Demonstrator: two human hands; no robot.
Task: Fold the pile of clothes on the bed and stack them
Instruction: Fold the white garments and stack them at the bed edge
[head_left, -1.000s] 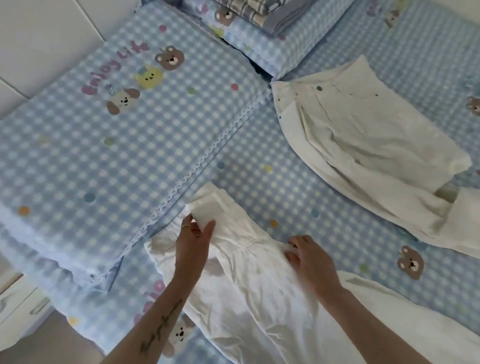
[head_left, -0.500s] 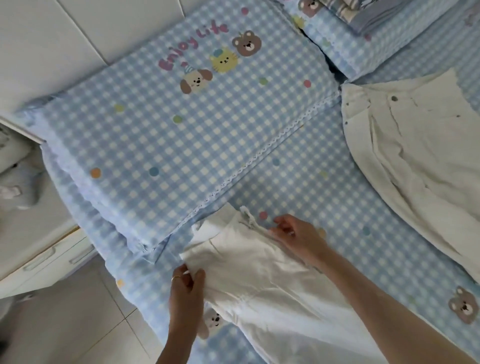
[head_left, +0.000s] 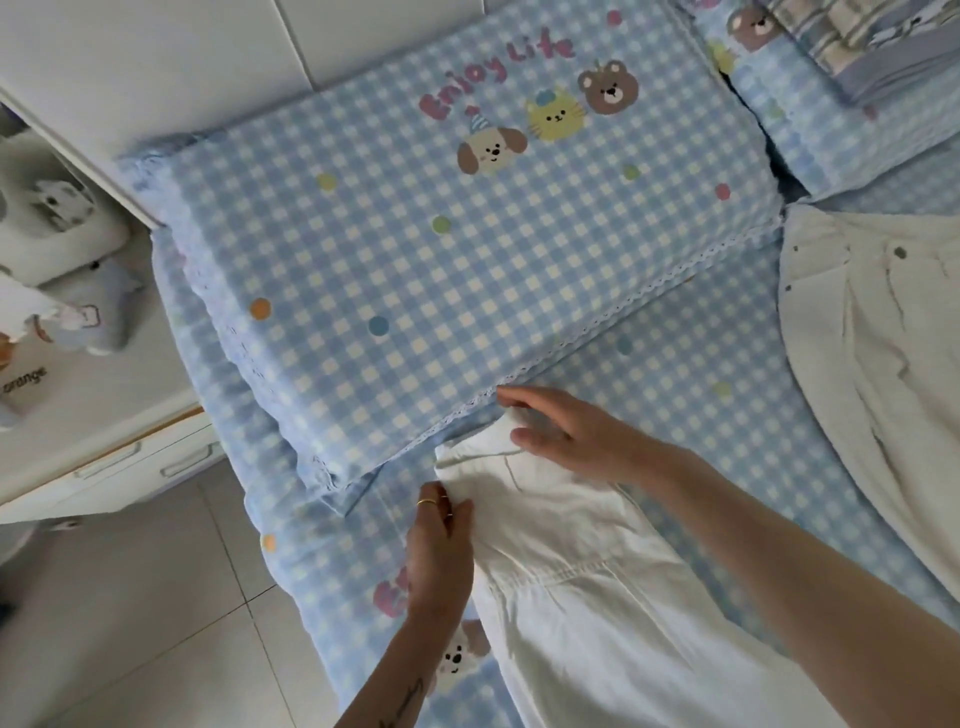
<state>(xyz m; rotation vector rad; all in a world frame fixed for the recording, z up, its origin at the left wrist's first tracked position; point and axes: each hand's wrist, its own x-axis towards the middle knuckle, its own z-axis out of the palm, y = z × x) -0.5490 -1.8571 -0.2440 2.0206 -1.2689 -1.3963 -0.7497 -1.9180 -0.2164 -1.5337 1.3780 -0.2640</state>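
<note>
Since a moment ago the white trousers (head_left: 597, 561) have been drawn up the bed (head_left: 675, 374) toward the pillow (head_left: 415, 260), their waistband apparently pinched by the left hand (head_left: 439, 551) while the right hand (head_left: 566, 431), fingers extended, flattens them for folding.

Soft, even daylight fills the scene, bright without harsh glare, and the blue-and-white checked pillow (head_left: 467, 249) reads clearly in colour. Shadows are faint: a dark gap between the pillows at upper right and a thin shade under the right forearm (head_left: 779, 561). The wide lens bends straight lines toward the edges. The grey plush toy (head_left: 98, 312) at far left looks soft and smeared.
</note>
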